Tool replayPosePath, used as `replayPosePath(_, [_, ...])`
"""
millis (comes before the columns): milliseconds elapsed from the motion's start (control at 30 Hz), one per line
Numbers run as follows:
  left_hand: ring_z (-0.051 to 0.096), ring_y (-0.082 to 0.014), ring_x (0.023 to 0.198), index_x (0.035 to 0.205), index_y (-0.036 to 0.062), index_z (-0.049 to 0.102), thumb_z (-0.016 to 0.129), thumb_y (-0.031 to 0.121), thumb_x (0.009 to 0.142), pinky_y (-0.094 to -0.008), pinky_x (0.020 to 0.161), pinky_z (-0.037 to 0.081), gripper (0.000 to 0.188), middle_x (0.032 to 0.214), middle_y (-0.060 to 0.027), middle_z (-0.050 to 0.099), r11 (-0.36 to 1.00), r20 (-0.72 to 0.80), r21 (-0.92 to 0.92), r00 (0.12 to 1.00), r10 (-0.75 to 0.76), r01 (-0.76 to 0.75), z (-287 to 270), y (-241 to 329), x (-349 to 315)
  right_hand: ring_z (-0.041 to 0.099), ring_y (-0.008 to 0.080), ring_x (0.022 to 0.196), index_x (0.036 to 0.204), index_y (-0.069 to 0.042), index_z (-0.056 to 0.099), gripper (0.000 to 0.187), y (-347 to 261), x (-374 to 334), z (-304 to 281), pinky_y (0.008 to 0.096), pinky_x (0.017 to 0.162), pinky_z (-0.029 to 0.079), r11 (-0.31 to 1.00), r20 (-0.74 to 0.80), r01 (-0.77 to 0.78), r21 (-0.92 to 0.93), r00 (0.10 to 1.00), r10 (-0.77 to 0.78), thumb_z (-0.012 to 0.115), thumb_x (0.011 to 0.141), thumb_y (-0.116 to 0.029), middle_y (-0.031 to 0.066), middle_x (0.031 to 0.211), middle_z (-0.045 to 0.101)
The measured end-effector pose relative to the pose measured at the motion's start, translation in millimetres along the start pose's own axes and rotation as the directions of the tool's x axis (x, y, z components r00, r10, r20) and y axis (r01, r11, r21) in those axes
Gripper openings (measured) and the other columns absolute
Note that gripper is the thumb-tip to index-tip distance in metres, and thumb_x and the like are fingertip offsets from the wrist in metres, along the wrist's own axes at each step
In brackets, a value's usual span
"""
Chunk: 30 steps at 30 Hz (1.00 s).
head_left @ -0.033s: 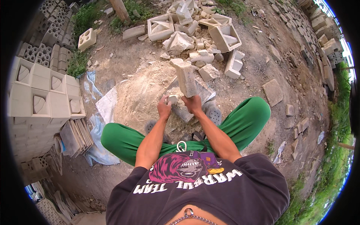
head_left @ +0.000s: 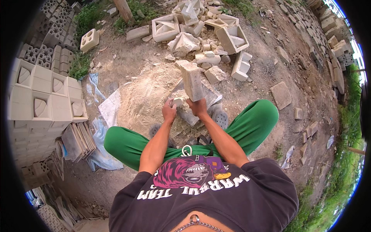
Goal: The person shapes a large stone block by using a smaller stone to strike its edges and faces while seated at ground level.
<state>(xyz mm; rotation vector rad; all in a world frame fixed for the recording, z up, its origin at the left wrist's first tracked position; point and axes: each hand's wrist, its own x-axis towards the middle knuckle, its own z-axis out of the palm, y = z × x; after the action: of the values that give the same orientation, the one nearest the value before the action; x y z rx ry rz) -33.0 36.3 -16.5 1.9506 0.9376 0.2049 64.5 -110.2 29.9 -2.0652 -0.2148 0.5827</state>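
My right hand (head_left: 197, 107) is closed round the lower end of a long, beige rectangular block (head_left: 191, 82), held up and tilted away from me. Whether the block has a handle is hidden by my fingers. In my left hand (head_left: 169, 110), thumb and fingers grip a small pale chunk of broken block (head_left: 177, 102). Both hands are over a grey slab (head_left: 189, 116) between my feet, with pale crumbs on it. Just beyond and to the left spreads a heap of sandy, crushed powder (head_left: 141, 94).
Broken moulded blocks (head_left: 232, 38) and rubble are piled ahead. Stacked decorative blocks (head_left: 42, 94) form a wall at left, with thin boards (head_left: 80, 141) leaning nearby. Plastic sheeting (head_left: 102, 143) lies beside them. A flat stone (head_left: 281, 95) and scattered bricks are on the right.
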Motion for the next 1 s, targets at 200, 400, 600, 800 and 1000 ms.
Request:
replayPosePath(200, [0.070,-0.0251,0.103,0.119,0.0060,0.066,0.065,0.002,0.083,-0.0342,0.089,0.053,0.036,0.109,-0.0162,0.072,0.968,-0.204,-0.227,0.977,0.059,-0.106,-7.9,-62.6,14.0,0.073,0.0349,0.082,0.098,-0.002,0.073,0.037,-3.1,-40.7,32.5,0.0416,0.066,0.054,0.962,0.151,-0.266,0.055,0.955,0.255,0.075,0.077,-0.033,0.0217,0.085,0.072])
replayPosePath(400, [0.071,-0.0257,0.099,0.118,0.0065,0.067,0.062,0.000,0.083,-0.0346,0.088,0.054,0.036,0.105,-0.0147,0.073,0.992,-0.131,-0.089,0.989,0.074,-0.086,6.8,-38.0,10.3,0.072,0.0247,0.072,0.097,0.002,0.070,0.036,-16.9,10.4,-3.8,0.0380,0.062,0.053,0.995,-0.018,0.076,-0.070,0.997,-0.077,0.077,0.074,-0.024,0.0183,0.079,0.072])
replayPosePath(600, [0.071,-0.0281,0.101,0.120,0.0077,0.067,0.062,0.002,0.084,-0.0369,0.087,0.054,0.038,0.109,-0.0158,0.072,0.977,-0.135,-0.170,0.985,0.104,-0.127,10.7,-34.2,21.3,0.072,0.0348,0.077,0.094,-0.001,0.072,0.037,34.3,-2.3,27.2,0.0426,0.066,0.052,0.960,-0.060,0.127,-0.251,0.987,-0.146,0.075,0.074,-0.033,0.0208,0.079,0.071])
replayPosePath(800, [0.070,-0.0220,0.105,0.120,0.0032,0.067,0.061,-0.002,0.084,-0.0330,0.090,0.054,0.037,0.113,-0.0150,0.072,0.996,-0.055,-0.089,0.998,0.020,-0.024,-8.8,-23.0,10.0,0.070,0.0390,0.091,0.096,-0.004,0.073,0.037,13.7,-0.8,12.2,0.0469,0.074,0.054,0.949,0.112,-0.022,-0.314,0.992,0.060,0.074,0.074,-0.035,0.0218,0.086,0.072])
replayPosePath(1000, [0.069,-0.0265,0.107,0.119,0.0064,0.067,0.066,0.004,0.083,-0.0353,0.093,0.053,0.036,0.112,-0.0138,0.072,0.999,-0.057,-0.041,0.998,0.032,-0.034,-12.3,-26.1,-0.6,0.071,0.0371,0.088,0.093,-0.002,0.073,0.031,58.0,-20.4,25.2,0.0416,0.072,0.054,0.992,-0.053,0.073,0.107,0.996,-0.068,0.075,0.074,-0.027,0.0219,0.087,0.072])
